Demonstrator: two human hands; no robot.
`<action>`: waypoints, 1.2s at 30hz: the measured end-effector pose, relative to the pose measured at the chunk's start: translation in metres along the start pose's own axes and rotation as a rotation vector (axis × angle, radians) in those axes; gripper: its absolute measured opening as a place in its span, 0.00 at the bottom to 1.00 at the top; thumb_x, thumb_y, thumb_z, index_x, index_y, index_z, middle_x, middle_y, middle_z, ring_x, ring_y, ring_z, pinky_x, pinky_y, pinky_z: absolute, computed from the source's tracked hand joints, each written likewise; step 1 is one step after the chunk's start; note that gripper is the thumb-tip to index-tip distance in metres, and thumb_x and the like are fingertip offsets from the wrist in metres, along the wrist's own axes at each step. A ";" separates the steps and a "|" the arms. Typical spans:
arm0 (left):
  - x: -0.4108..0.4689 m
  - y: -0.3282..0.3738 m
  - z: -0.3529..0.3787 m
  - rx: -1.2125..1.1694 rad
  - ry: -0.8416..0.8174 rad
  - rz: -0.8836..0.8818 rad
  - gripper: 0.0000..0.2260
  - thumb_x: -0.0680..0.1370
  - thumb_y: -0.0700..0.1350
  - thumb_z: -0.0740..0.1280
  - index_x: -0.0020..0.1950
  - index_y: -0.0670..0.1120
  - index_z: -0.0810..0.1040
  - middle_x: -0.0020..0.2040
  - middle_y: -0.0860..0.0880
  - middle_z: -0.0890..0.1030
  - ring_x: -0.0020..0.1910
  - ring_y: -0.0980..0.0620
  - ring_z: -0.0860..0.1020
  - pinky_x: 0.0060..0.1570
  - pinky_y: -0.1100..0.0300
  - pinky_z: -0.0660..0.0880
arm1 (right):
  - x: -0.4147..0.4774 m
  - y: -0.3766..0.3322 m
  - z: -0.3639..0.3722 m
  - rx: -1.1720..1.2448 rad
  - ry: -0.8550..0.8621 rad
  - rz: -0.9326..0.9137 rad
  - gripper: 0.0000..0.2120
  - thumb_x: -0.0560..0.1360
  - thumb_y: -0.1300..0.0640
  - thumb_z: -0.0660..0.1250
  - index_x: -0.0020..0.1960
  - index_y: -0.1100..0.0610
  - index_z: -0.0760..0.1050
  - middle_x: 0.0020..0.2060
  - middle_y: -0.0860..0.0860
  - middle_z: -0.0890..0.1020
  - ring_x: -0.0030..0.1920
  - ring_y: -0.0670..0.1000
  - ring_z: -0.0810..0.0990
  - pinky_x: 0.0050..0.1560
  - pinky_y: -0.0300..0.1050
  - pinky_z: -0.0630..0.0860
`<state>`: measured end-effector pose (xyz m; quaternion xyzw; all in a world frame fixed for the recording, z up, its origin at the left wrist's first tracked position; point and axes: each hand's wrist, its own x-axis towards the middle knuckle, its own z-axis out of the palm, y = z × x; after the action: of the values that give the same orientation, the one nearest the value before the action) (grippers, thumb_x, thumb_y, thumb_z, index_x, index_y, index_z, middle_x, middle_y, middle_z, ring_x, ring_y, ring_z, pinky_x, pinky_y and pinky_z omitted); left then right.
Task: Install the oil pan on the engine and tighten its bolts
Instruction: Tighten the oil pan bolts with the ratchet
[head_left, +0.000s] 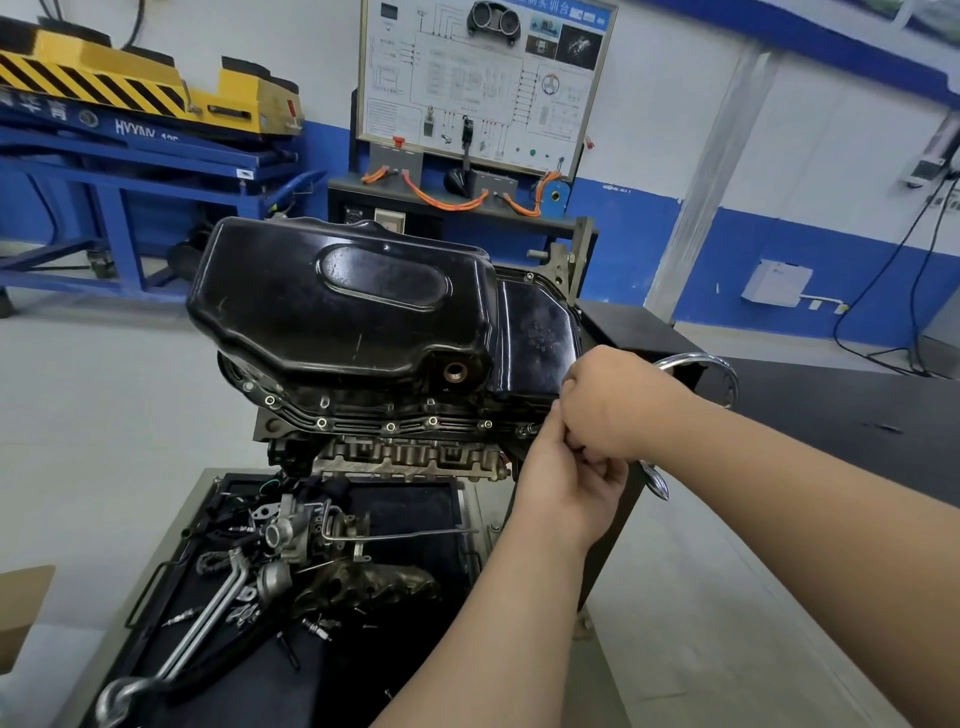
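Observation:
The black oil pan sits on top of the upturned engine, with several bolts along its front flange. Both my hands meet at the pan's front right corner, beside a bolt. My right hand comes in from the right with its fingers curled downward. My left hand lies just under it, fingers curled as well. A chrome wrench handle pokes out below the two hands. The hands hide its head and the spot where it meets the flange.
A black tray below the engine holds a turbocharger, pipes and loose small parts. A chrome ring handle stands behind my right wrist. A blue lift and a training board stand against the far wall.

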<state>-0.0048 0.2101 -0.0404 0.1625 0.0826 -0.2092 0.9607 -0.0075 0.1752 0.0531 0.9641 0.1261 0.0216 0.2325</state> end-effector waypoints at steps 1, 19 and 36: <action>0.000 0.001 0.000 0.007 0.004 -0.009 0.09 0.81 0.48 0.62 0.44 0.46 0.78 0.45 0.47 0.73 0.36 0.53 0.69 0.44 0.59 0.70 | -0.002 -0.001 -0.004 -0.010 -0.018 0.005 0.10 0.78 0.55 0.59 0.49 0.58 0.77 0.46 0.51 0.79 0.37 0.49 0.72 0.27 0.39 0.63; -0.033 0.007 0.005 0.132 -0.175 0.050 0.18 0.84 0.50 0.50 0.65 0.45 0.74 0.61 0.42 0.80 0.63 0.46 0.77 0.60 0.53 0.74 | -0.027 0.003 -0.007 0.477 0.159 0.065 0.11 0.75 0.52 0.58 0.54 0.48 0.75 0.37 0.44 0.76 0.38 0.45 0.76 0.34 0.39 0.70; -0.035 0.019 -0.013 0.123 -0.191 0.100 0.16 0.84 0.50 0.50 0.61 0.49 0.75 0.57 0.45 0.82 0.58 0.49 0.79 0.50 0.57 0.77 | -0.022 -0.017 -0.012 0.513 0.111 0.042 0.09 0.76 0.51 0.59 0.53 0.47 0.75 0.37 0.42 0.74 0.38 0.42 0.74 0.33 0.36 0.68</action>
<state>-0.0292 0.2436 -0.0396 0.2046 -0.0307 -0.1801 0.9617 -0.0340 0.1893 0.0571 0.9913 0.1198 0.0465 -0.0272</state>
